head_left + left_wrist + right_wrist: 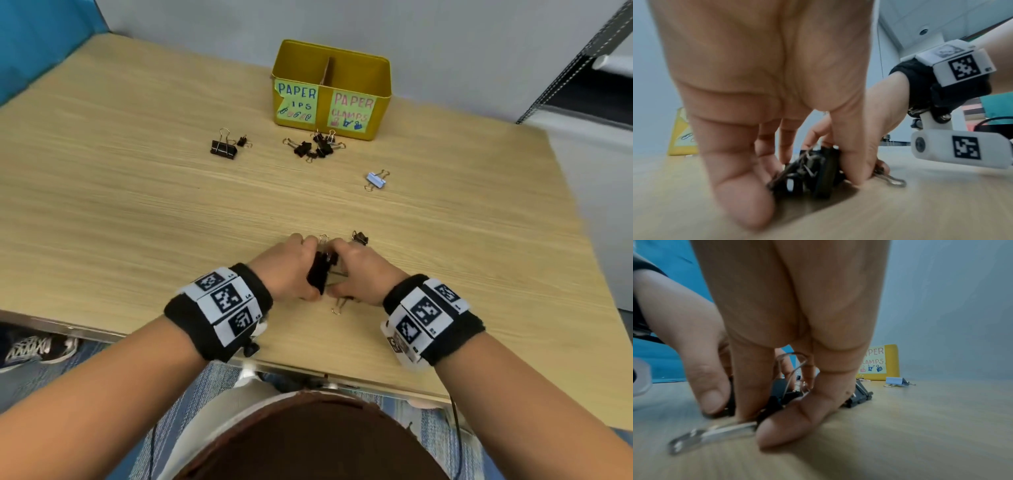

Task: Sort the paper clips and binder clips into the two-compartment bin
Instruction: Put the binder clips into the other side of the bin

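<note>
A heap of black binder clips (320, 274) lies near the table's front edge. My left hand (293, 269) and right hand (358, 272) cup it from either side, fingers curled round the clips. The left wrist view shows the clips (813, 172) pressed between thumb and fingers. In the right wrist view a silver wire handle (715, 433) sticks out under my right thumb. The yellow two-compartment bin (383, 102) stands at the back, labelled for paper clips on the left and "PAPER CLAMPS" on the right. What lies inside the bin is hidden.
Loose on the table are a large black binder clip (224, 145), a cluster of small black ones (315, 145) in front of the bin, a light blue one (376, 180) and a small dark one (359, 237) just past my right hand.
</note>
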`<action>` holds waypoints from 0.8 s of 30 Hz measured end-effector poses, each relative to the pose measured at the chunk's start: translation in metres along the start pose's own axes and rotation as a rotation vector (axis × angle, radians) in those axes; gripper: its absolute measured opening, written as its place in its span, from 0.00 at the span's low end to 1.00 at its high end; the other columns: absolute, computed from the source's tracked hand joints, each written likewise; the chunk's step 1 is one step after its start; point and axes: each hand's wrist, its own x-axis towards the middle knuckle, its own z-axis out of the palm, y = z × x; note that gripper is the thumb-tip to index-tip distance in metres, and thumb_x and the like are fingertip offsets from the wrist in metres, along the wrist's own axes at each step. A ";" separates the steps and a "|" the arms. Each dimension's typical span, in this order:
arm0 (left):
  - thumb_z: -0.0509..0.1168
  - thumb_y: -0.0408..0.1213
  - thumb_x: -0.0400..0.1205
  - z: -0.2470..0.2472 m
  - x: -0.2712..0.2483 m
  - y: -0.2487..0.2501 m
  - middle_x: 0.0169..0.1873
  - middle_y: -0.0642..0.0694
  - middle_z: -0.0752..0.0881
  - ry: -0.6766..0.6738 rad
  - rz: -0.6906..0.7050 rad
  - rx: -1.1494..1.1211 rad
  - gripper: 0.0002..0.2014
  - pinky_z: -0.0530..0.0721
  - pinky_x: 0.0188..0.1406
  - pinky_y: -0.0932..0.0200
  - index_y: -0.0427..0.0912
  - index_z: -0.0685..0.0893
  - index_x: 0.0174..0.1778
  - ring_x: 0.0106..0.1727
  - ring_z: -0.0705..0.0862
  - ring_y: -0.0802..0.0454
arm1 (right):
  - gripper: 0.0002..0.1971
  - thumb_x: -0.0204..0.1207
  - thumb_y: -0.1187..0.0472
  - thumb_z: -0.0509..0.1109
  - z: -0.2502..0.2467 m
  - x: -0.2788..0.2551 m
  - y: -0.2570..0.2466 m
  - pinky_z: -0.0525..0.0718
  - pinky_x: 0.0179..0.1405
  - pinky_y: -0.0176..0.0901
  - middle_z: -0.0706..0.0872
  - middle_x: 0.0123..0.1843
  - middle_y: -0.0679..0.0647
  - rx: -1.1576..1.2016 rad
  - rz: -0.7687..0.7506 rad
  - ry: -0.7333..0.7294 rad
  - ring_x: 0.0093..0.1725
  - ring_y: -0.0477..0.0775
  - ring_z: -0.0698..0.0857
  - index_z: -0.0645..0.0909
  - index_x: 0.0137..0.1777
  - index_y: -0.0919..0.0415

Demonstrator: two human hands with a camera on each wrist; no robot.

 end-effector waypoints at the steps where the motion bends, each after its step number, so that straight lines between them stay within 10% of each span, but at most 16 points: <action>1: 0.72 0.44 0.72 -0.002 0.005 -0.001 0.61 0.40 0.75 0.020 -0.002 -0.012 0.33 0.80 0.53 0.56 0.41 0.67 0.70 0.56 0.78 0.46 | 0.32 0.70 0.64 0.75 -0.002 0.005 0.000 0.80 0.58 0.45 0.78 0.66 0.60 0.037 0.007 0.024 0.64 0.58 0.80 0.67 0.73 0.60; 8: 0.68 0.32 0.76 -0.014 0.028 -0.013 0.63 0.39 0.75 0.097 0.022 -0.060 0.32 0.79 0.65 0.49 0.46 0.65 0.76 0.64 0.78 0.41 | 0.21 0.72 0.68 0.71 -0.009 0.029 0.003 0.77 0.46 0.37 0.84 0.60 0.62 0.108 0.014 0.233 0.53 0.56 0.83 0.75 0.65 0.64; 17: 0.76 0.31 0.67 -0.031 0.041 -0.029 0.60 0.41 0.81 0.052 0.001 -0.198 0.34 0.83 0.56 0.54 0.46 0.70 0.68 0.57 0.81 0.46 | 0.41 0.67 0.68 0.75 -0.027 0.040 0.003 0.82 0.45 0.42 0.79 0.49 0.55 0.208 0.037 0.160 0.48 0.53 0.79 0.60 0.78 0.52; 24: 0.79 0.33 0.64 -0.050 0.041 -0.052 0.54 0.51 0.78 0.085 -0.067 -0.468 0.32 0.80 0.40 0.61 0.51 0.74 0.63 0.42 0.81 0.55 | 0.13 0.76 0.65 0.66 -0.058 0.037 0.012 0.76 0.38 0.26 0.86 0.48 0.52 0.228 0.028 0.389 0.45 0.45 0.80 0.86 0.59 0.58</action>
